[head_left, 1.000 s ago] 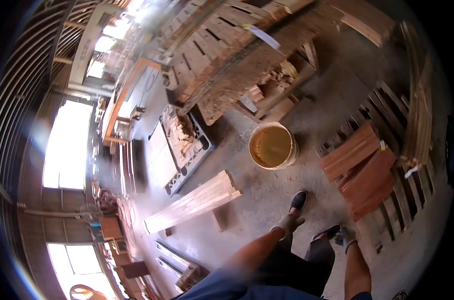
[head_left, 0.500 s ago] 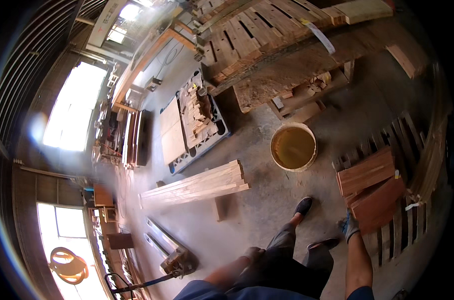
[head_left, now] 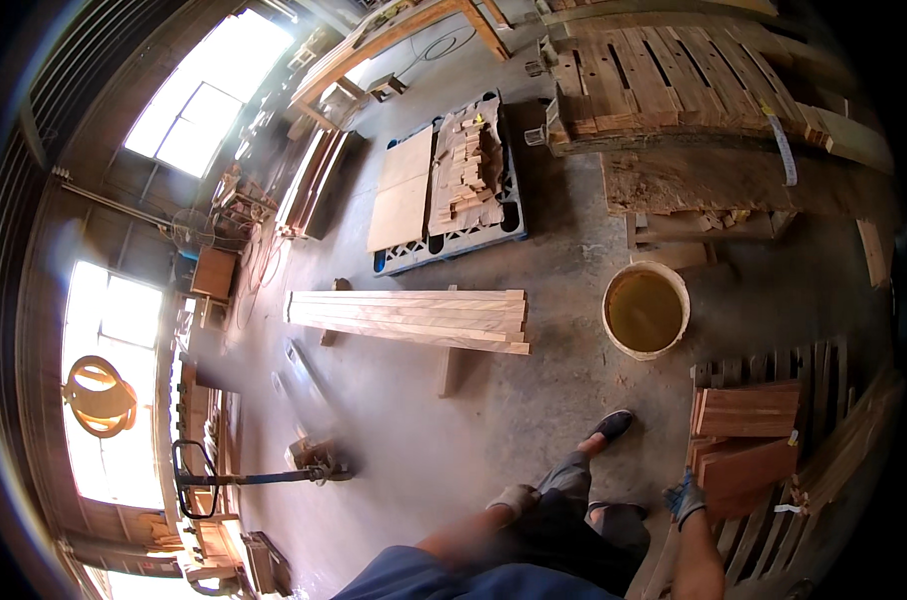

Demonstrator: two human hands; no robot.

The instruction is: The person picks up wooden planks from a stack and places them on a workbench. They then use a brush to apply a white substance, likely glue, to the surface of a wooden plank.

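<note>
My left hand (head_left: pixel 517 500), in a pale work glove, is by my thigh; its fingers are too blurred together to make out. My right hand (head_left: pixel 686 498), in a grey-blue glove, hangs just left of some reddish-brown wooden boards (head_left: pixel 749 475), fingers loosely apart and nothing visible in them. Whether its fingertips touch the boards' near edge, I cannot tell. Behind these lies a stack of brown boards (head_left: pixel 746 411), and both groups rest on a dark slatted pallet (head_left: pixel 822 365).
A round bucket (head_left: pixel 688 310) of yellowish-brown liquid stands beyond my foot. Long pale planks (head_left: pixel 424 318) lie across wooden supports. Farther off are a blue-edged pallet (head_left: pixel 381 262) with sheets and offcuts, and a slatted timber stack (head_left: pixel 664 75). A pallet jack (head_left: pixel 319 462) is at left.
The view has swung round, so the surroundings appear turned. My right hand, formerly at the reddish boards' corner, now shows slightly left of them. My left hand stays by the thigh.
</note>
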